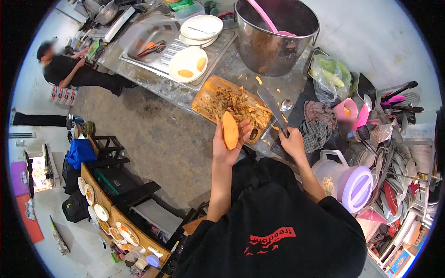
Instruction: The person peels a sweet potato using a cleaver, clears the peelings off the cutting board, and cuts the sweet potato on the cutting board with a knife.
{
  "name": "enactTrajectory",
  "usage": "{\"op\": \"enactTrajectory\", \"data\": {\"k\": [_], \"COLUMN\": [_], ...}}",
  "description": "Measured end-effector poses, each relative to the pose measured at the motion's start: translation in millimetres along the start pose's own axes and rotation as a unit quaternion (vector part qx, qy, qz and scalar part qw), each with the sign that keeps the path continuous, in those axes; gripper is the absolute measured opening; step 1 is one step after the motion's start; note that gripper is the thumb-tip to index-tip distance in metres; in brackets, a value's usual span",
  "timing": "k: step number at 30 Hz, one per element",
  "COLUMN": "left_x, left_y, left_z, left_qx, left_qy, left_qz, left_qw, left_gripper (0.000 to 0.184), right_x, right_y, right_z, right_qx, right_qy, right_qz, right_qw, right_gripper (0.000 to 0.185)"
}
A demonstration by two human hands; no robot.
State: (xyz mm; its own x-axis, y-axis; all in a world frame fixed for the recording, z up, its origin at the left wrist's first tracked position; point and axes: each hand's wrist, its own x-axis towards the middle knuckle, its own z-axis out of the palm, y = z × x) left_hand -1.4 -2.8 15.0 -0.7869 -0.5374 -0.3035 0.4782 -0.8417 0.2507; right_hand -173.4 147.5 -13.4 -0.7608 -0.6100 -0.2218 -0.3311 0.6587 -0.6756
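Head view: the hands are both occupied, the left hand point(226, 154) cradling an orange tuber point(230, 130) by the near edge of the chopping board point(202, 103), the right hand point(292, 143) gripping a knife point(272, 110) at the board's right. Good handling likely needs keeping the knife's edge off that palm.

The far side of the orange vegetable point(230, 129) is hidden against the left hand point(225, 155). Most of the handle of the knife point(271, 104) is concealed within the right hand point(293, 142). Peelings point(238, 104) cover much of the chopping board point(204, 103). The upper edge of the frame truncates the pot point(273, 54) and the pink utensil point(263, 16) in it; the pot's floor is out of sight. The upper plate point(201, 25) largely obscures those beneath. A second person's point(69, 69) head is blurred. The black top point(296, 204) is cut off below.
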Motion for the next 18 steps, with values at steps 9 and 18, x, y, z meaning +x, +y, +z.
{"op": "enactTrajectory", "data": {"k": [9, 18], "left_x": [-7, -7], "left_y": [13, 31], "left_z": [-6, 0], "left_qx": [-0.008, -0.025], "left_qy": [-0.07, -0.074], "left_qz": [-0.025, -0.074], "left_qw": [0.997, 0.994], "left_gripper": [0.053, 0.055], "right_x": [-2, -4], "right_y": [5, 18], "right_z": [19, 34], "right_qx": [-0.122, -0.175], "right_qy": [0.004, 0.041], "right_qz": [0.044, -0.019], "right_qw": [0.992, 0.984], "right_gripper": [0.029, 0.03]}}
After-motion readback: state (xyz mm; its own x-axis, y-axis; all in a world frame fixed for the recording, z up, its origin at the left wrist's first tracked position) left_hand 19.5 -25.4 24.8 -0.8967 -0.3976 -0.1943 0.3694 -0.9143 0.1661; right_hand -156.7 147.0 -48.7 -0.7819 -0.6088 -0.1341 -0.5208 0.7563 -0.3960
